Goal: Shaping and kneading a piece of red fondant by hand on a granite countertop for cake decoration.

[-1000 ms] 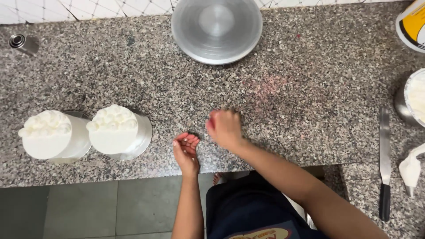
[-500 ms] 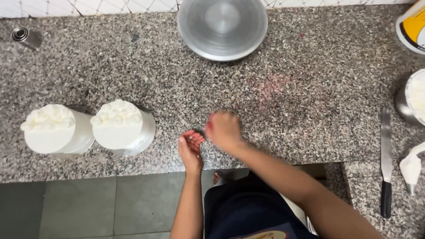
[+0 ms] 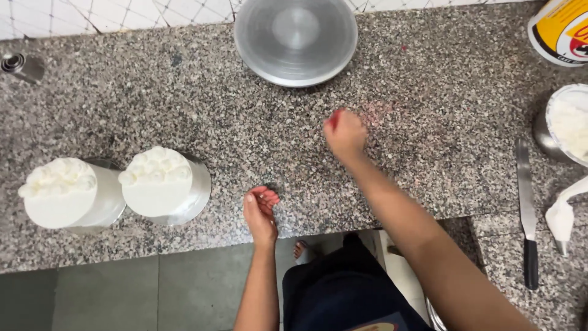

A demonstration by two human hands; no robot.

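Fingers of right hand [image 3: 345, 133] bunched, red-stained tips pressed on granite counter [image 3: 245, 122], reddish smear [image 3: 380, 111] just beyond. Left hand [image 3: 260, 211] cupped, fingers curled, at counter's front edge. Frosted cakes [image 3: 160, 184] leftward; bare stone between hands.

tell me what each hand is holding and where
Right hand pinches something small and red at its fingertips; what it is cannot be told. Left hand looks empty.

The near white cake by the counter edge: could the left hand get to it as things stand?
Probably yes. The left hand rests cupped at the counter edge, just right of the near white cake, with only bare granite between them. The second cake sits beyond it.
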